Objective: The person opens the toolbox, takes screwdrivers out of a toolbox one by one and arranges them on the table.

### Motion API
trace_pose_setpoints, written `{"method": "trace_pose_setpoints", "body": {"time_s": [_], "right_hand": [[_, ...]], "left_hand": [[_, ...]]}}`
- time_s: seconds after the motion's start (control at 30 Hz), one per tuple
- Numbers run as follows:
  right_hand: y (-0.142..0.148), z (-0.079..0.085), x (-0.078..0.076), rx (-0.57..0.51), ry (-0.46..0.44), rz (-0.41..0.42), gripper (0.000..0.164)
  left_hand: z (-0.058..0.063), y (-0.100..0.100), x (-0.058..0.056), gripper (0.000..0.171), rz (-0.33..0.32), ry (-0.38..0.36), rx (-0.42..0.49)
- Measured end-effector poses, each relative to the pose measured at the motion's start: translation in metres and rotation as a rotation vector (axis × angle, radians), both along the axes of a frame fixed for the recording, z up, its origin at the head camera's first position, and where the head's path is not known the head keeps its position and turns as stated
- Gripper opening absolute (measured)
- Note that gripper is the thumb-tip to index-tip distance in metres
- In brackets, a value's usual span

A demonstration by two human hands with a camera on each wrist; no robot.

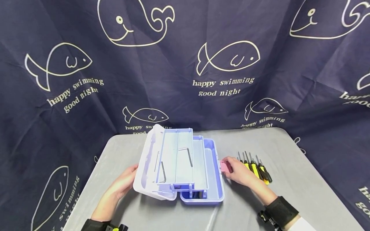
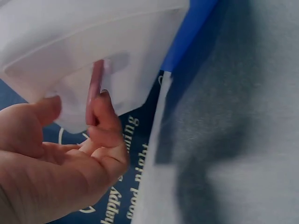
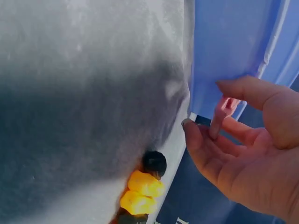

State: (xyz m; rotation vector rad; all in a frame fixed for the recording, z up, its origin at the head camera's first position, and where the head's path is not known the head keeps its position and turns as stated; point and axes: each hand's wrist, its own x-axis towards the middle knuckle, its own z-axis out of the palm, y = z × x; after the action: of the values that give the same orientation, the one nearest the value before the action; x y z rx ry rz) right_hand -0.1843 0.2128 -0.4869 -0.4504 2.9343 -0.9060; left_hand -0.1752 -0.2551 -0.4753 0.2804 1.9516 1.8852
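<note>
An open toolbox (image 1: 202, 201) stands mid-table, blue below, with a whitish lid (image 1: 146, 165) tipped to the left and stepped trays (image 1: 170, 141) raised. L-shaped hex keys (image 1: 189, 157) lie in the trays. My left hand (image 1: 124, 181) is at the lid's outer side; in the left wrist view its fingers curl against the pink handle (image 2: 95, 91), with the thumb close to the lid. At the box's right wall, my right hand (image 1: 241, 173) holds the pink latch (image 3: 223, 112) between thumb and fingers. Dark items partly show under the trays.
Several screwdrivers (image 1: 254, 170) with yellow and black handles lie just right of my right hand. The grey tabletop (image 1: 297, 186) ends at the back against a dark blue curtain (image 1: 185, 106) printed with fish and whales.
</note>
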Motion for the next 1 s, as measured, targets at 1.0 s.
{"method": "trace_pose_setpoints", "body": {"time_s": [1.0], "right_hand": [[0.015, 0.018, -0.001, -0.453, -0.244, 0.051, 0.058]], "left_hand": [[0.043, 0.05, -0.007, 0.021, 0.1, 0.013, 0.151]]}}
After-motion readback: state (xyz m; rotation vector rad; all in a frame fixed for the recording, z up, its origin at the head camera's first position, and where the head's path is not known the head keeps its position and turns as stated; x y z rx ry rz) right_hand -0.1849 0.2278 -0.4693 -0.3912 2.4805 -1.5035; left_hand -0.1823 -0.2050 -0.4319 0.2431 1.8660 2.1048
